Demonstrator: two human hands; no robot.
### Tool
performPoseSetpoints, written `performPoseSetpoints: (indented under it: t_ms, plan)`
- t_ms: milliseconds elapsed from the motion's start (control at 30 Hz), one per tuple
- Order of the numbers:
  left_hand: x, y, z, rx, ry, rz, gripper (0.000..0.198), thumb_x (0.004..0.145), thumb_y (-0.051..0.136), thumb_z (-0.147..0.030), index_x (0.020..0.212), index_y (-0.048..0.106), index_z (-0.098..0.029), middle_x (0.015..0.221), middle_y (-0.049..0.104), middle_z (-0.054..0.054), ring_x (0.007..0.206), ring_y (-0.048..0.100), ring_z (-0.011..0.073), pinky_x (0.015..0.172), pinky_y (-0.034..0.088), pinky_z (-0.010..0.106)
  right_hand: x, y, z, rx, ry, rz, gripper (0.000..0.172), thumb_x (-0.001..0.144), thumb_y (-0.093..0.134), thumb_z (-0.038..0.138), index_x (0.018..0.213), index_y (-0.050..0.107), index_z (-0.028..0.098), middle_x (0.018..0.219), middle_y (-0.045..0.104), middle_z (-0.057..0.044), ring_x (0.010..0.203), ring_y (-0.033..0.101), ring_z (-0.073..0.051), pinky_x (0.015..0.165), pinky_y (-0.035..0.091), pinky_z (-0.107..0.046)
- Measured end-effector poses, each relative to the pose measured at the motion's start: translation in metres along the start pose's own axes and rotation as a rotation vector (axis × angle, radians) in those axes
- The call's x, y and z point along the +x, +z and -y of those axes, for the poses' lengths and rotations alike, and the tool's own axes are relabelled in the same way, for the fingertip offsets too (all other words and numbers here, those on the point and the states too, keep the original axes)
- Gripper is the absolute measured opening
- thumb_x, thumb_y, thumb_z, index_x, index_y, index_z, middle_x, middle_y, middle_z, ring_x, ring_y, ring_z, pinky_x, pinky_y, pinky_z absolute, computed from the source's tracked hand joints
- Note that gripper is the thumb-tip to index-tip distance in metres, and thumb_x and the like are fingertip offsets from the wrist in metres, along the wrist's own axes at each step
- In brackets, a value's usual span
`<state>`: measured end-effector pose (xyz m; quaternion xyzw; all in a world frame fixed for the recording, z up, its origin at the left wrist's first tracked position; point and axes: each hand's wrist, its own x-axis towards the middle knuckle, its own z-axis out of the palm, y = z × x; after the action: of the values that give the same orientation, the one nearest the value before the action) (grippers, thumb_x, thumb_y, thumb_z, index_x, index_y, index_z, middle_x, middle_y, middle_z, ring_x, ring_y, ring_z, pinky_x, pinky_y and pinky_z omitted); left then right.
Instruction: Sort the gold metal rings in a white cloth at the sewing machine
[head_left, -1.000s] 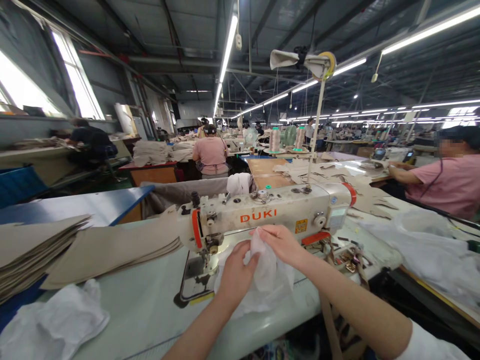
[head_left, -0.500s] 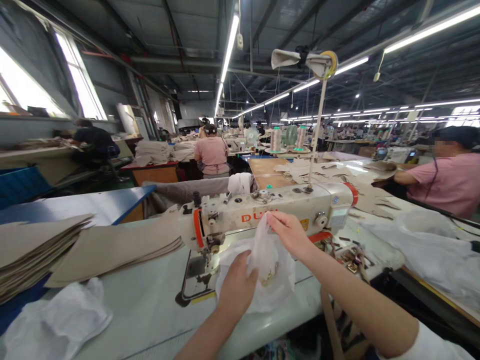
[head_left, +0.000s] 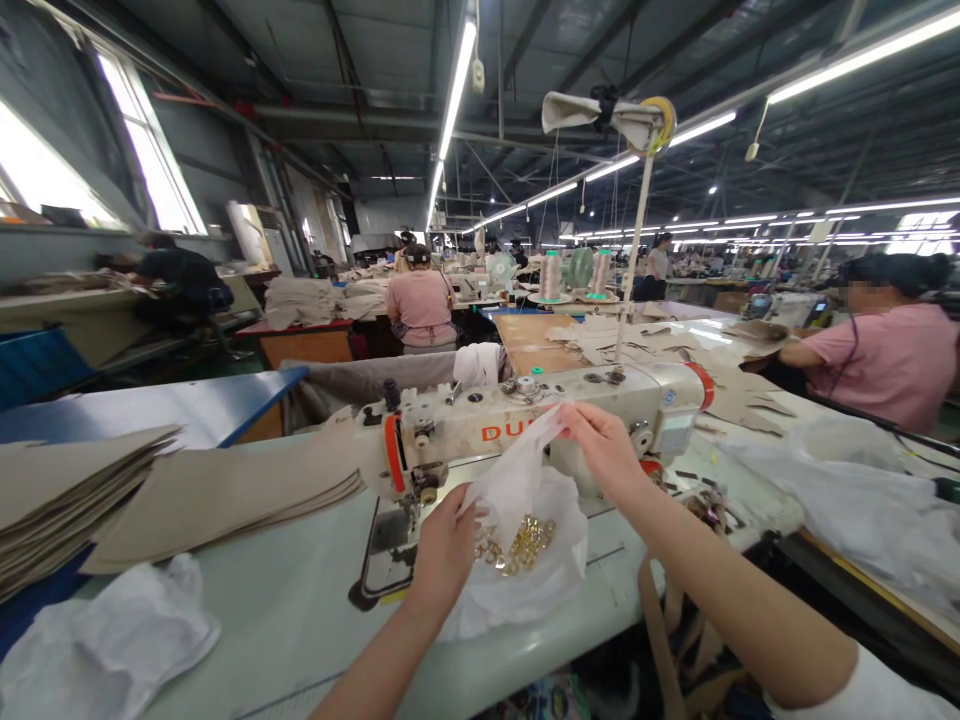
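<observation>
Thin, crinkled white plastic bag (head_left: 525,540), on the worktop (head_left: 285,620) before the sewing machine (head_left: 525,420), now pulled open where a second ago it was bunched shut; small shiny brass fittings (head_left: 521,545) show inside, so the contents are reachable. Left hand (head_left: 442,555) grips the near edge; right hand (head_left: 604,450) pinches and lifts the far edge. Flat beige panels (head_left: 225,490) stacked left.

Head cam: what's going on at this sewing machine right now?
A person sits at a sewing machine, holding a thin white plastic bag open with both hands. The left hand grips its near edge and the right hand lifts the far edge. Small gold metal fittings show inside. Stacked tan fabric pieces lie to the left.
</observation>
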<state>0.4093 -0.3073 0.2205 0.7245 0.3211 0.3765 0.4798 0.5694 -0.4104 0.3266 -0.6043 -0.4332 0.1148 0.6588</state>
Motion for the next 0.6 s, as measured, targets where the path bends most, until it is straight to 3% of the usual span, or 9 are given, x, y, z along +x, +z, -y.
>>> performPoseSetpoints:
  t_ms: [100,200,333,433,533,600]
  plan:
    - [-0.004,0.0,-0.008,-0.183,-0.044,-0.053,0.03,0.066,0.05,-0.029,0.088,0.067,-0.018,0.076,0.07,0.003,0.071,0.066,0.0217,0.07,0.056,0.035,-0.012,0.002,-0.006,0.002,0.028,0.051,0.032,0.077,0.06,0.05,0.075,0.071,0.019,0.076,0.069,-0.003,0.077,0.061,-0.021,0.073,0.049,-0.031]
    - [-0.008,0.002,-0.018,-0.167,-0.048,-0.059,0.038,0.058,0.05,-0.023,0.091,0.068,-0.018,0.082,0.071,0.002,0.077,0.064,0.0229,0.075,0.054,0.037,-0.033,0.013,-0.019,0.003,0.098,0.169,0.026,0.078,0.062,0.043,0.084,0.071,0.02,0.083,0.07,-0.003,0.078,0.062,-0.02,0.071,0.049,-0.031]
    - [-0.011,0.008,-0.026,-0.275,-0.052,-0.006,0.041,0.063,0.049,-0.022,0.1,0.065,-0.017,0.095,0.071,0.005,0.089,0.065,0.0242,0.081,0.053,0.037,-0.056,0.031,-0.036,-0.101,-0.068,0.26,0.027,0.075,0.067,0.031,0.1,0.069,0.022,0.106,0.067,-0.006,0.099,0.06,-0.022,0.089,0.046,-0.035]
    - [-0.013,0.009,-0.03,-0.305,0.016,0.045,0.042,0.072,0.048,-0.026,0.111,0.062,-0.019,0.11,0.069,0.006,0.102,0.063,0.0243,0.089,0.051,0.037,-0.056,0.04,-0.044,-0.109,-0.139,0.188,0.032,0.07,0.066,0.02,0.101,0.068,0.024,0.109,0.063,-0.006,0.101,0.058,-0.021,0.085,0.047,-0.033]
    - [-0.014,0.004,-0.032,-0.217,0.086,0.106,0.042,0.079,0.048,-0.031,0.118,0.061,-0.024,0.126,0.063,0.003,0.119,0.055,0.0232,0.105,0.041,0.04,-0.046,0.042,-0.052,-0.025,-0.107,0.068,0.026,0.062,0.059,0.014,0.084,0.071,0.025,0.094,0.065,-0.004,0.091,0.059,-0.02,0.075,0.049,-0.03]
    - [-0.013,0.0,-0.029,-0.207,0.112,0.16,0.045,0.079,0.048,-0.033,0.121,0.06,-0.023,0.131,0.059,0.003,0.123,0.052,0.0228,0.109,0.035,0.041,-0.038,0.039,-0.058,0.057,-0.037,-0.022,0.02,0.057,0.059,0.014,0.07,0.07,0.024,0.084,0.065,-0.002,0.087,0.058,-0.021,0.076,0.049,-0.031]
